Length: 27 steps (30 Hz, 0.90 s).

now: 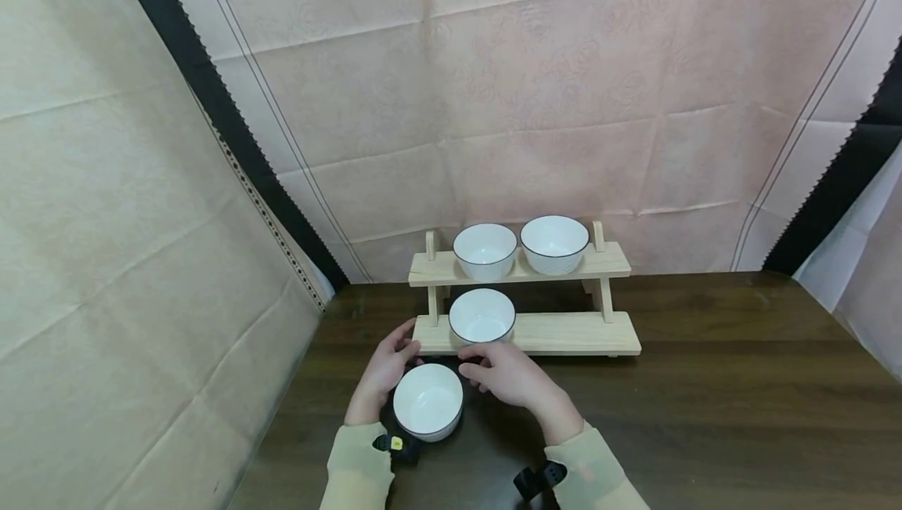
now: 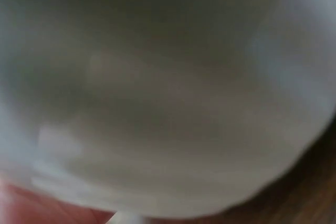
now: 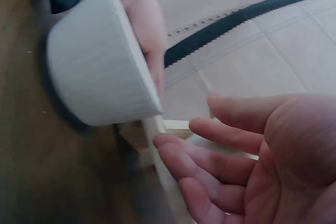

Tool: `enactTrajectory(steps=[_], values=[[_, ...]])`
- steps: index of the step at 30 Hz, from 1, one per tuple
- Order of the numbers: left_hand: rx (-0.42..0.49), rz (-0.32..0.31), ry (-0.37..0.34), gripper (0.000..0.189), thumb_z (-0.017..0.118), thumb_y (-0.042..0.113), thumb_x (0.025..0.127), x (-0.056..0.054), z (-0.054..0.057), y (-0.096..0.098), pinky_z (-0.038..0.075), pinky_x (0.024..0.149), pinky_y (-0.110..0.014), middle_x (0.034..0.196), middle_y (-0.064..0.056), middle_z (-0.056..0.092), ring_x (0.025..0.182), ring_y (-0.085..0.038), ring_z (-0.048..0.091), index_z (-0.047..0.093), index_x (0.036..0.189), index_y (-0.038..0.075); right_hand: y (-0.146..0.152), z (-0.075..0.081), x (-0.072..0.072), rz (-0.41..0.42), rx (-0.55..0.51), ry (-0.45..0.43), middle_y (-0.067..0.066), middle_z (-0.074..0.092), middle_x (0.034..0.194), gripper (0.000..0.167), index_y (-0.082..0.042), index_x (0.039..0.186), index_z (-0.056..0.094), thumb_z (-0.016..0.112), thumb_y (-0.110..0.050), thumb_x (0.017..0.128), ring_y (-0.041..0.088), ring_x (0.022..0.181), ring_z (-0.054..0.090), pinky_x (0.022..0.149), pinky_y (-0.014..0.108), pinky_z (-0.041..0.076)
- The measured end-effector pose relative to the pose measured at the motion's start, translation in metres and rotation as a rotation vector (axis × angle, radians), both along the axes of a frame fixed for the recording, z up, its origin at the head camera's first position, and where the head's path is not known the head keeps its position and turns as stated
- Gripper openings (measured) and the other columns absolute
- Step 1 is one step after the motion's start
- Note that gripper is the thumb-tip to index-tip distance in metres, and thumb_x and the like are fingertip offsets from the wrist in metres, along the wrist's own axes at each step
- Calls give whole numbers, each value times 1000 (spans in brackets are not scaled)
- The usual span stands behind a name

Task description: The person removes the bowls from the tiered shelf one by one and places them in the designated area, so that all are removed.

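Note:
A white bowl (image 1: 428, 400) with a dark rim stands on the table between my forearms. My left hand (image 1: 386, 369) is just beyond its left side, with fingertips right at the left end of the lower shelf of a two-tier wooden rack (image 1: 564, 334). My right hand (image 1: 503, 373), loosely curled and holding nothing, hovers at the front of that shelf. Close to its fingertips, a second bowl (image 1: 482, 316) sits on the lower shelf. Seen from the right wrist, the table bowl (image 3: 100, 61) partly hides the left hand (image 3: 144, 19). The bowl's blurred side (image 2: 168, 103) fills the left wrist view.
Two more white bowls, a left one (image 1: 485, 251) and a right one (image 1: 554, 244), sit on the upper shelf (image 1: 609, 261). Pale cloth walls (image 1: 535, 103) rise behind and at the sides of the dark wooden table (image 1: 726, 392). Black wrist cameras (image 1: 539, 481) are strapped near both hands.

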<state>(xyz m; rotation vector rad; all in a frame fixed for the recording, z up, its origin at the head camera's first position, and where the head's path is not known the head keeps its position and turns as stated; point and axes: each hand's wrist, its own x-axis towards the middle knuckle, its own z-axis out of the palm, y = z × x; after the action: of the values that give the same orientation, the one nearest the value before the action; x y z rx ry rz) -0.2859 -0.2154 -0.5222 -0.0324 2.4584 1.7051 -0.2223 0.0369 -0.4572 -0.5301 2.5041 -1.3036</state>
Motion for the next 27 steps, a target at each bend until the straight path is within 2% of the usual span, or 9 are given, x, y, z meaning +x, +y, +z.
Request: enactTrajectory(steps=[4,7,10,15,19,24,27], values=[[-15,-1,11,48,49,30,97,0,2,-3,47,78,-34,107,-8,58,87,-21,63,35,144,30,9,7,-1,11,-33,-16,1,68,88,30,-26,115,63,56,-42,91,15,77,65,71,33,52],[-19,-1,20,48,49,29,97,1,2,-5,47,78,-34,107,-8,58,87,-22,63,36,144,30,16,11,-3,-18,-64,-6,0,68,87,27,-23,108,65,55,-42,92,15,77,64,73,34,51],[-17,1,29,48,49,29,97,1,2,-6,47,78,-34,107,-9,58,86,-22,63,36,143,30,23,14,-7,-86,-94,23,0,67,85,26,-20,102,65,54,-42,93,16,76,64,73,33,50],[-11,-14,29,48,48,28,98,3,1,-3,48,77,-34,107,-9,58,86,-23,63,35,144,30,36,17,-10,-269,-123,41,1,69,85,24,-20,101,60,54,-43,92,16,75,64,72,34,49],[-7,-19,30,48,48,28,98,3,1,-1,48,77,-34,107,-9,58,87,-24,63,35,144,31,43,17,-13,-357,-110,28,3,70,89,31,-20,111,54,54,-44,92,18,79,67,76,38,51],[-8,-15,30,47,48,28,98,3,1,-2,48,76,-34,106,-9,58,86,-23,63,36,143,31,43,14,-20,-363,-92,19,7,69,90,54,-16,135,40,54,-45,91,19,80,66,75,38,52],[-13,-16,30,47,48,28,98,2,0,-2,48,77,-34,107,-9,58,86,-22,63,36,144,31,41,10,-25,-360,-73,19,8,68,88,64,-17,143,32,55,-45,91,17,76,64,70,34,51]])
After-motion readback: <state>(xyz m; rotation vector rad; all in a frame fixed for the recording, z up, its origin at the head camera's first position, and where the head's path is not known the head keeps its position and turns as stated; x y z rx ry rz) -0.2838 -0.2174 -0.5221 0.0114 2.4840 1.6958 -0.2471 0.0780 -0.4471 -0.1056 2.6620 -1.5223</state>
